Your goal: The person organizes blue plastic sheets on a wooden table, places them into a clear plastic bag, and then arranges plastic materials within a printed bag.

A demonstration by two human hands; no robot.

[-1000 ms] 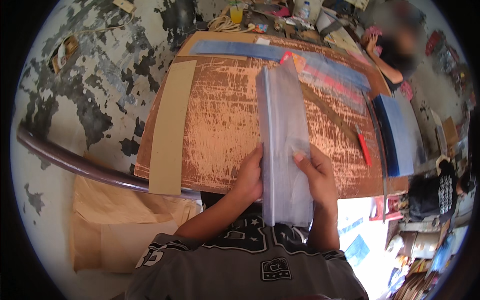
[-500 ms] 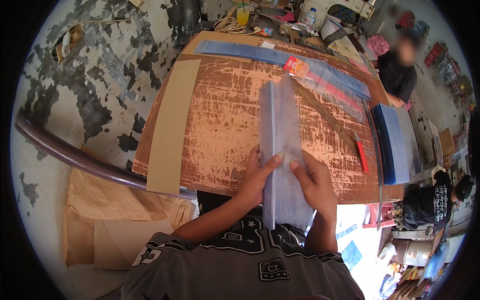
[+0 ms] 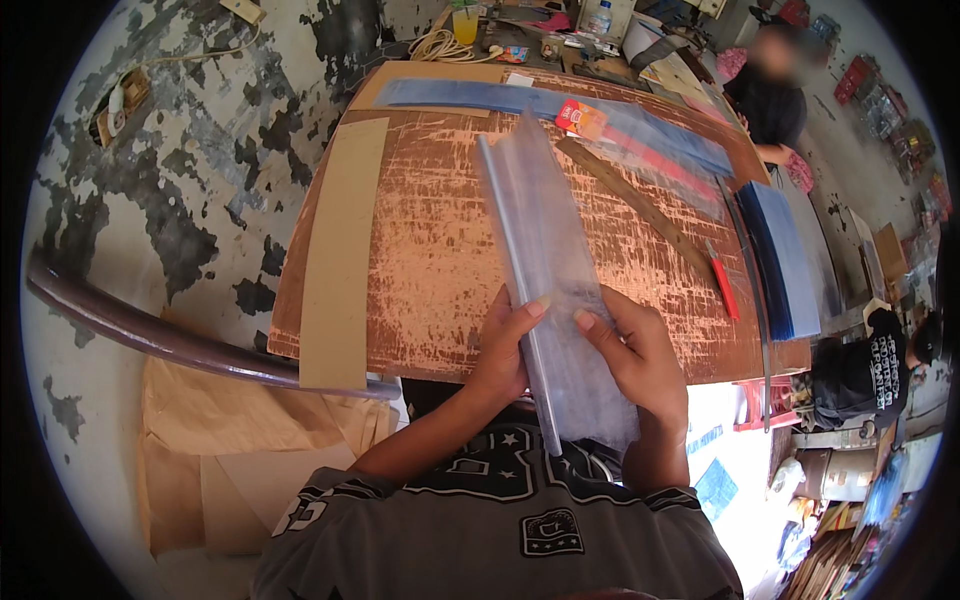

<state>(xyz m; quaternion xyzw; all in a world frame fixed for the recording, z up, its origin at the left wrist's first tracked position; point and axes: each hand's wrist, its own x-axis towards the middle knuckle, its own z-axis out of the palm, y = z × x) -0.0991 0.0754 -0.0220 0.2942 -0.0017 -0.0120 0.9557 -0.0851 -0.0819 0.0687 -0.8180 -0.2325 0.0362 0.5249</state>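
Clear plastic sheet (image 3: 555,265) tilted above near edge of table (image 3: 430,270); left hand (image 3: 505,345) grasping left edge, right hand (image 3: 645,360) grasping right. Light thumbs, even tension should limit creasing.

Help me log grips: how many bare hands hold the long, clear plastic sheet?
2: left hand at the left edge of the clear plastic sheet, right hand at its right. Both are in view.

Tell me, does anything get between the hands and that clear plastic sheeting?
Nothing visible does: the bare left hand and right hand both hold the clear plastic sheeting directly, thumbs on top.
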